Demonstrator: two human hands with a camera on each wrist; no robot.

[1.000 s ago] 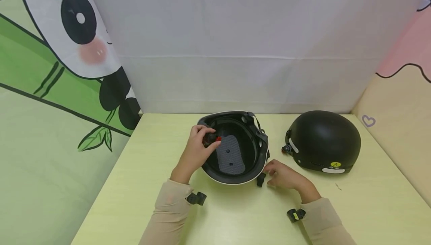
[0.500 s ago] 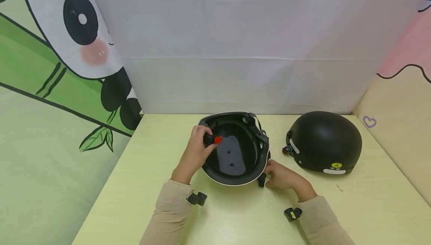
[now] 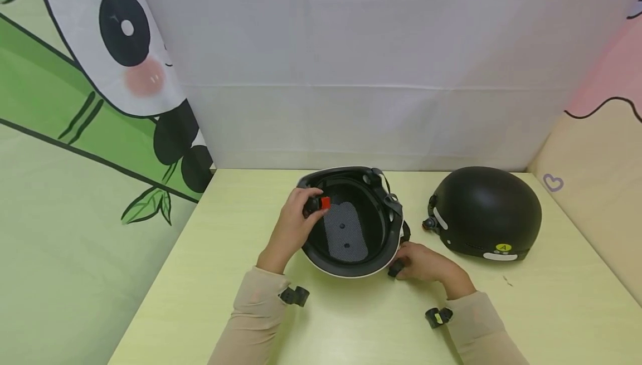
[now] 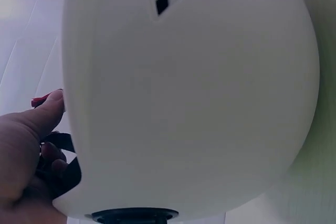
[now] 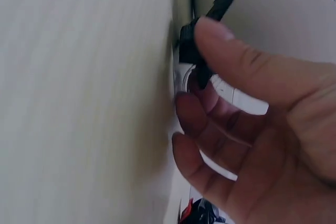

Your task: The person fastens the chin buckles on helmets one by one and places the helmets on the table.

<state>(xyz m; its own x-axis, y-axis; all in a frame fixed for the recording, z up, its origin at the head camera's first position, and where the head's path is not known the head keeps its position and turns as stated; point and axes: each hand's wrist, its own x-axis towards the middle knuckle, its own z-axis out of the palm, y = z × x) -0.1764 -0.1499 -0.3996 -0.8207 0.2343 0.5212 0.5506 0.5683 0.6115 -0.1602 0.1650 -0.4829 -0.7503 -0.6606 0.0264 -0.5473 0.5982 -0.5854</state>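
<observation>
A white helmet [image 4: 194,103] lies upside down, its black padded inside [image 3: 345,231] facing up. My left hand [image 3: 288,228] is over its left rim and pinches a black buckle with a red tab [image 3: 325,203] between thumb and fingers. On the right, my right hand [image 3: 426,262] is beside the helmet's near-right edge. Its thumb and index finger pinch a black toothed buckle tongue [image 5: 219,4], while the other fingers curl loosely. Black strap [image 3: 393,203] runs over the right rim. In the left wrist view, the helmet shell hides part of the left fingers.
To the right, a black helmet [image 3: 486,212] sits dome up with a yellow "A" sticker [image 3: 503,247] and a rear dial [image 3: 429,224]. Both helmets are on a pale yellow table [image 3: 251,203]. A white cloth backdrop [image 3: 361,75] hangs behind it.
The black tongue by my right hand has tilted and is now between the fingers. A black strap loop shows at the helmet's right side. My left hand keeps the buckle, turned slightly.
</observation>
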